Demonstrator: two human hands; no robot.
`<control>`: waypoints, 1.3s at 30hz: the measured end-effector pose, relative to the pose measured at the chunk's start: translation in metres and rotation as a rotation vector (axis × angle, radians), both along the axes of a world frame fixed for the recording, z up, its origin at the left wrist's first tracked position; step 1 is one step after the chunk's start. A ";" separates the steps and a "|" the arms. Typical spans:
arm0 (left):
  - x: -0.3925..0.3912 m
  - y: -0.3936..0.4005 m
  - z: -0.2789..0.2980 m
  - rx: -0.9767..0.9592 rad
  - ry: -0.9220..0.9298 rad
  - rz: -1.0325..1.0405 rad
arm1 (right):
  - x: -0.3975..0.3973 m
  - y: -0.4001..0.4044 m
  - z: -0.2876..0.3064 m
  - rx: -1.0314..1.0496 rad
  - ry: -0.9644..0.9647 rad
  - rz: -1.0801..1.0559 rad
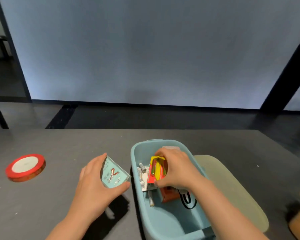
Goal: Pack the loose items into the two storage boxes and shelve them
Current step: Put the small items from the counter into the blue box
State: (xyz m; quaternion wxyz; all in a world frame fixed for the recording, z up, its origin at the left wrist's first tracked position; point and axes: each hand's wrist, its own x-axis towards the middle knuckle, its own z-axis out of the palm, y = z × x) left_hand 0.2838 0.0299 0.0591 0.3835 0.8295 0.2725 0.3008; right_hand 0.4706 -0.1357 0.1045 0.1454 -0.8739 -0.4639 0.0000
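Battery pack (157,170) in R hand (176,168), over blue box (137,191).

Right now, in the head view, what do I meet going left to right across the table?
red tape roll → left hand holding a light blue card box → blue storage box with right hand gripping a red-yellow battery pack → pale green lid
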 end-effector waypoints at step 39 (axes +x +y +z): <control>0.157 -0.018 0.005 0.675 0.769 -0.491 | -0.022 -0.049 -0.034 0.608 -0.067 -0.270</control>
